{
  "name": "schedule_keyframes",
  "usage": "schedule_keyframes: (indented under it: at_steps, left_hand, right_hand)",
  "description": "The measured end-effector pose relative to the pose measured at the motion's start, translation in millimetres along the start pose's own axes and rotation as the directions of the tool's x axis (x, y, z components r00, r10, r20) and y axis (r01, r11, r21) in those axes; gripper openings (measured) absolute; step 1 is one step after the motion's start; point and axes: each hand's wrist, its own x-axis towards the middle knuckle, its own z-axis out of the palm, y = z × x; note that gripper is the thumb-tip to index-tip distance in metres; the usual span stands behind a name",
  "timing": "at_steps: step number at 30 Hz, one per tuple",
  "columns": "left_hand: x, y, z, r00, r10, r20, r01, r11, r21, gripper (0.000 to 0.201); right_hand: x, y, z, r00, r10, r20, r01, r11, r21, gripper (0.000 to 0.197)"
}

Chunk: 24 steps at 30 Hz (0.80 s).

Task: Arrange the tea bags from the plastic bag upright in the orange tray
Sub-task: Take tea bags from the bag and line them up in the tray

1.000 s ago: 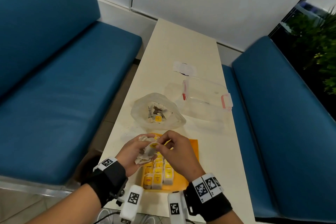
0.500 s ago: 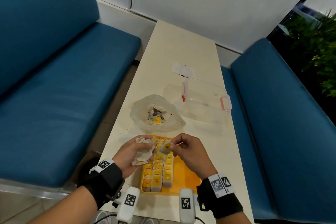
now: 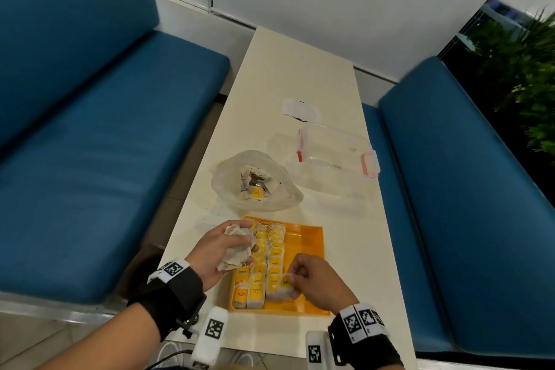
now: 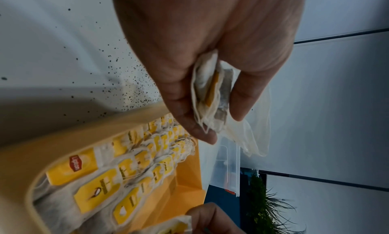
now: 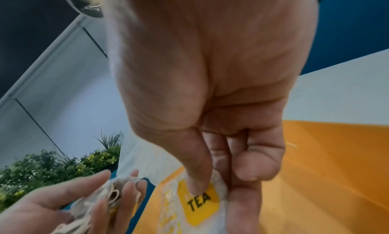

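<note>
The right hand (image 3: 315, 282) pinches a yellow-tagged paper tea bag (image 3: 283, 287) at the near end of the orange plastic tray (image 3: 306, 252); the left hand (image 3: 222, 249) clutches a bunch of crumpled tea bags (image 3: 237, 246) beside it.

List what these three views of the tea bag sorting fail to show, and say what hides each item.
- Number of tea bags bunched in the left hand: curled fingers cover them, head and left wrist views.
- Base of the yellow-tagged tea bag pinched by the right hand: cut off, right wrist view.
- Contents of the crumpled clear plastic bag: too small, head view.
</note>
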Motion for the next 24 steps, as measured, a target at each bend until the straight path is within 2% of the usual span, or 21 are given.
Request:
schedule_keyframes:
  at_steps: [5, 8, 12, 16, 24]
  left_hand:
    - [0, -2, 4, 1.0, 0.002, 0.005, -0.002, 1.0, 0.024, 0.04]
    - [0, -4, 4, 1.0, 0.003, -0.006, -0.003, 0.999, 0.042, 0.04]
    - [1, -6, 4, 1.0, 0.001, -0.02, 0.0, 0.999, 0.046, 0.039]
    - [1, -7, 3, 1.0, -0.005, -0.029, 0.006, 0.999, 0.049, 0.038]
    - [3, -6, 3, 0.999, -0.022, -0.032, 0.025, 0.995, 0.093, 0.031]
  right_hand:
    - [4, 9, 16, 0.996, 0.064, 0.056, -0.062, 0.997, -0.037, 0.009]
    - [9, 8, 25, 0.995, 0.093, 0.047, -0.089, 0.994, -0.067, 0.014]
    - [16, 12, 35, 0.994, 0.107, -0.01, -0.108, 0.992, -0.068, 0.015]
    - [18, 14, 43, 0.991, 0.107, -0.079, -0.113, 0.99, -0.08, 0.008]
    - [19, 13, 53, 0.981, 0.111, -0.156, -0.125, 0.989, -0.078, 0.014]
